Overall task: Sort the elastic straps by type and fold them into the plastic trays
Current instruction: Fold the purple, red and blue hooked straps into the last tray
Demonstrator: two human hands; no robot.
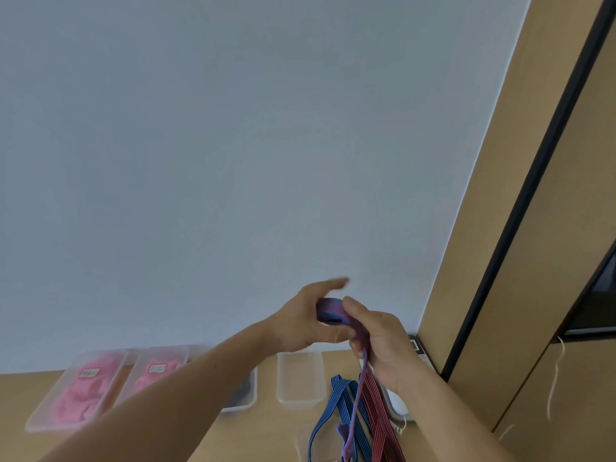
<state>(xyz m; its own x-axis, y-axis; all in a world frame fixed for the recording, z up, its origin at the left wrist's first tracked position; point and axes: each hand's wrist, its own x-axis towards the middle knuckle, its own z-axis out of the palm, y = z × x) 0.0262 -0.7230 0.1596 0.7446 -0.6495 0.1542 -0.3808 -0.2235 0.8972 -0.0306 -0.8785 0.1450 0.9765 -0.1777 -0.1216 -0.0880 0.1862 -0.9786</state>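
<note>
**Head view.** Both forearms enter from the lower edge and meet at lower centre, raised above the table [260, 435], probably so the strap can hang free while it is folded. Left hand [308, 320] grips a small coil of the striped strap [330, 310] between thumb and curled fingers, with the forefinger stretched out and blurred. Right hand [383, 345] pinches the same strap just beside the coil. Its tail drops through the closed fingers to the table, apparently to feed each turn under light tension.

Unsorted blue straps [336, 405] and red straps [376, 408] lie in a loose bundle directly below the hands. Trays line the wall's foot at lower left:
- two trays of pink straps [46, 421];
- a dark-filled tray [243, 407], partly hidden by the left arm;
- an empty tray [300, 378], nearest the bundle and the likely destination.

A white rounded object [398, 403] sits at lower right.
</note>
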